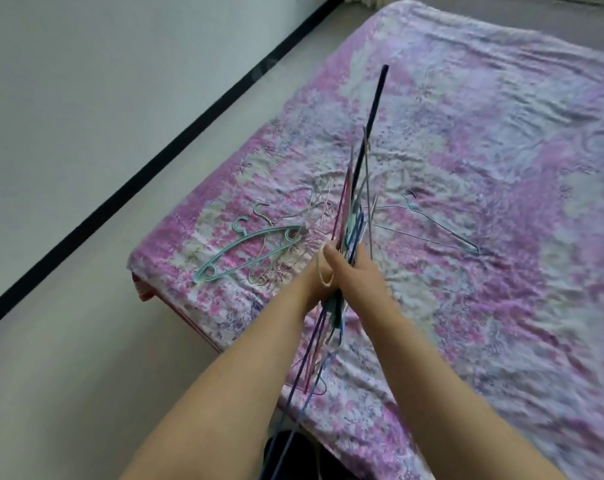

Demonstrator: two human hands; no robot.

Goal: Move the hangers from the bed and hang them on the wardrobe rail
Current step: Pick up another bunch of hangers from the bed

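Both hands, left hand [319, 271] and right hand [361, 271], grasp a bundle of hangers [354, 202] edge-on above the bed [501, 168], so keep hooks aligned before collecting the teal hanger [248, 251] at near left and the wire hanger [432, 226] to the right.

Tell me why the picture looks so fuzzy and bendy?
In the head view, the bundle of thin coloured wire hangers between the left hand and right hand is smeared by motion blur; the pink flowered bedsheet looks soft; the wide lens bows the black skirting strip; light is flat, without glare.
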